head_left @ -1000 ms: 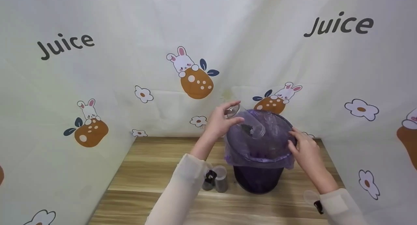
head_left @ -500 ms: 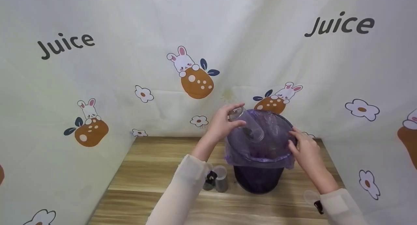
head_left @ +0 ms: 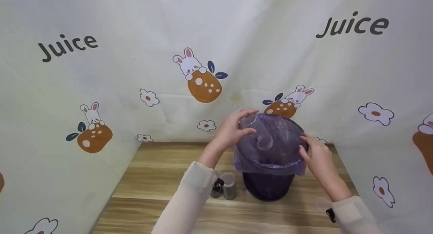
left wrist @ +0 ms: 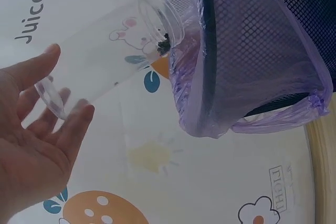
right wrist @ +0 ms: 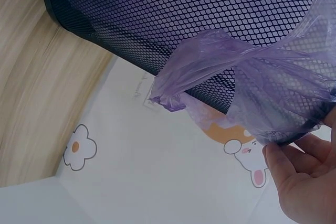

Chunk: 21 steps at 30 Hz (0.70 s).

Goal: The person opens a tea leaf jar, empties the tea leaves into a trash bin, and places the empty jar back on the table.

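My left hand holds a clear plastic jar by its base end, fingers and thumb round it. Tilted mouth-down, the jar is over the opening of a dark mesh bin lined with a purple bag. In the left wrist view, a small dark clump sits at the jar's mouth. My right hand grips the bin's rim through the bag on the right side. In the right wrist view, its thumb and fingers pinch that rim and bag edge.
Left of the bin, a clear jar stands on the wooden table, beside another partly hidden jar and a black item. A clear round piece lies near my right sleeve. Printed cloth hangs behind and at both sides.
The dark contents have slid down the jar to its mouth, and little shows inside now. My left hand has shifted slightly right and tipped the jar steeper. My right hand has stayed put.
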Tool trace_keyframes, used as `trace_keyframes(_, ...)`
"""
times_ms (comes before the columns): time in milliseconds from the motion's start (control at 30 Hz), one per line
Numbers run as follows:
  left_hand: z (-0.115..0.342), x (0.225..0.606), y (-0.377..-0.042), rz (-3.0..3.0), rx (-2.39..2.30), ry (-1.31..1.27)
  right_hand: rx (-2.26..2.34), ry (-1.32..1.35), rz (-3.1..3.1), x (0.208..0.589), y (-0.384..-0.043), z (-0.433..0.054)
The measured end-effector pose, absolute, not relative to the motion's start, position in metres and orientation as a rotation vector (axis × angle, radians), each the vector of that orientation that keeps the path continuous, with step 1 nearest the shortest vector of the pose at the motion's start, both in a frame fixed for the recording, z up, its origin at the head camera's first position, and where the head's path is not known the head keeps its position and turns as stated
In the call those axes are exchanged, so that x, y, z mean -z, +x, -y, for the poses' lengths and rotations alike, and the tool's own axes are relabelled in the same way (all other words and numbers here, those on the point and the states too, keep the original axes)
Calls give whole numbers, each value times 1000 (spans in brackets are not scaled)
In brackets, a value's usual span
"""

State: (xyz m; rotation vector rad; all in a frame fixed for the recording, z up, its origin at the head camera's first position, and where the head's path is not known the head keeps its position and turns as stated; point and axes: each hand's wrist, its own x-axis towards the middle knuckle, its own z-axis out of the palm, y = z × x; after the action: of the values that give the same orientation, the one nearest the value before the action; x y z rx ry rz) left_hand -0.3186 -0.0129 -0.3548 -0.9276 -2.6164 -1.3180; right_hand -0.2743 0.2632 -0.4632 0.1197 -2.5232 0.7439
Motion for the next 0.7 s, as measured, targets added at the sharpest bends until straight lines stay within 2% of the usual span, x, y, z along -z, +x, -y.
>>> trace_keyframes(133, 10, 356, -317, 2639, 1182, -1036, -747, 109, 2532, 462, -273, -263)
trace_keyframes(300, 8, 357, -314, 2662, 1050, -929, -744, 105, 2551, 461, -273, -263)
trace_keyframes(467, 8, 357, -313, 2637, 879, -927, -731, 105, 2541, 461, -273, -262)
trace_keyframes(700, 12, 358, -314, 2564, 1014, -838, -732, 122, 2521, 463, -274, -263)
